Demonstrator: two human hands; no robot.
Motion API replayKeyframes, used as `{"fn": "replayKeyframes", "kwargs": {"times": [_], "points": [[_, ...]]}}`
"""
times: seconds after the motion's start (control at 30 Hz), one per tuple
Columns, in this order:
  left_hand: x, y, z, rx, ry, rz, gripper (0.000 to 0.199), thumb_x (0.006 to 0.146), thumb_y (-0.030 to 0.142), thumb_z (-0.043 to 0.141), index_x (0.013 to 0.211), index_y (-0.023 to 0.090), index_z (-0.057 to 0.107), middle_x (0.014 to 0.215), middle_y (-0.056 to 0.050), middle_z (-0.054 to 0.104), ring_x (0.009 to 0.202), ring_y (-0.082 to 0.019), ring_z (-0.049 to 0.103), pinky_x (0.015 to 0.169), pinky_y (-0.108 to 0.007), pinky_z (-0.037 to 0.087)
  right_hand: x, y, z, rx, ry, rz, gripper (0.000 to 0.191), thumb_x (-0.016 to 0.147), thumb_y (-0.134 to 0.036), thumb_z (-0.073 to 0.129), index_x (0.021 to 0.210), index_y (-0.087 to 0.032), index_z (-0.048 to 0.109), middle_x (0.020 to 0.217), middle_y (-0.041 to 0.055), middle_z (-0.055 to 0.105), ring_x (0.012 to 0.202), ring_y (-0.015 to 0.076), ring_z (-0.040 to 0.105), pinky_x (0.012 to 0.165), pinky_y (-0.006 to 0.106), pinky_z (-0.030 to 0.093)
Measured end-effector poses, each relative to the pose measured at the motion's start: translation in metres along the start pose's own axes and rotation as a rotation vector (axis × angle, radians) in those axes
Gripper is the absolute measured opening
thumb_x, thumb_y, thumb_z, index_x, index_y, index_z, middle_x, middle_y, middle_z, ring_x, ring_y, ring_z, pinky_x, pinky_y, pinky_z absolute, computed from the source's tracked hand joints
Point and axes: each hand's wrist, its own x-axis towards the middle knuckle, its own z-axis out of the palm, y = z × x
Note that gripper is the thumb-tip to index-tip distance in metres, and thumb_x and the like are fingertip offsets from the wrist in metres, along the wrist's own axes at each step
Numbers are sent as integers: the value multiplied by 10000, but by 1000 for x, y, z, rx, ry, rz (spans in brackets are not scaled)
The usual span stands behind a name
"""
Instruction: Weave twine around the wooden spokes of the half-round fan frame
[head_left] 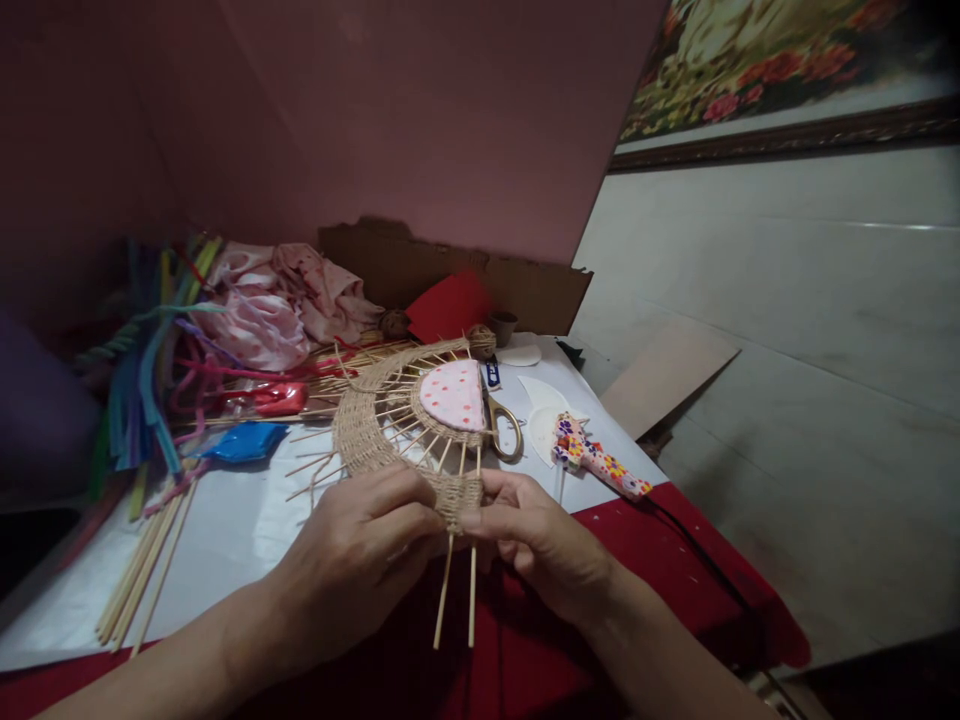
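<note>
One weave (364, 430), head view: near end over the front part of the desk (637, 560), between left hand (364, 540) and right hand (536, 535). Left hand curled on it, back up; right hand pinching, thumb on top. Forearms angle inward. Two bare sticks (472, 590) point at the wearer. Blue label (492, 374) by the scissors (507, 432): white marks, too small to read. Floral glue gun (604, 465) lies right.

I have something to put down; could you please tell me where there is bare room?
White sheet shows bare between the loose sticks and left hand; so does red cloth between the glue gun and right hand. The back left is crowded with pink fabric and strips.
</note>
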Motion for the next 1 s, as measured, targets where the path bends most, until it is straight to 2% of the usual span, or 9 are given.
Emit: {"fn": "replayKeyframes", "kwargs": {"times": [0.2,0.33,0.57,0.8,0.87,1.0], "points": [[0,-2,-2,-43,-46,17,191,769,37,519,848,184,611,779,-35,556,693,-134,498,595,-268,383,0,0,1,60,-20,-1,216,630,-145,636,843,-148,600,715,-12,559,614,77,479,589,200,351],[2,-1,-3,-66,-37,27,216,772,26,498,869,187,603,790,-40,558,712,-143,500,607,-278,387,2,4,0,26,1,-16,235,628,-96,614,856,-149,612,704,-19,553,557,63,424,591,209,357],[3,5,-8,-94,-59,-67,201,762,54,489,906,172,567,852,-59,542,827,-197,470,705,-359,387,5,7,-1,-4,31,-17,241,618,-56,573,831,-159,621,684,-23,546,544,66,414,590,217,359],[5,7,-10,-92,-122,-108,227,772,52,463,925,192,555,896,-48,516,857,-193,432,722,-358,378,3,7,-1,-5,30,0,218,621,-46,576,807,-151,618,667,-28,527,541,63,410,588,221,352],[5,6,-9,-110,-131,-111,215,778,52,456,910,193,553,889,-43,508,853,-187,428,724,-352,377,2,7,-1,3,19,7,188,633,-70,591,801,-150,610,676,-23,531,546,65,417,606,230,362],[5,5,-8,-132,-148,-107,187,785,58,454,880,191,547,893,-36,495,863,-180,423,749,-353,371,2,6,-1,30,24,19,101,724,-223,595,794,-150,595,679,-18,502,552,71,413,636,255,383]]}}
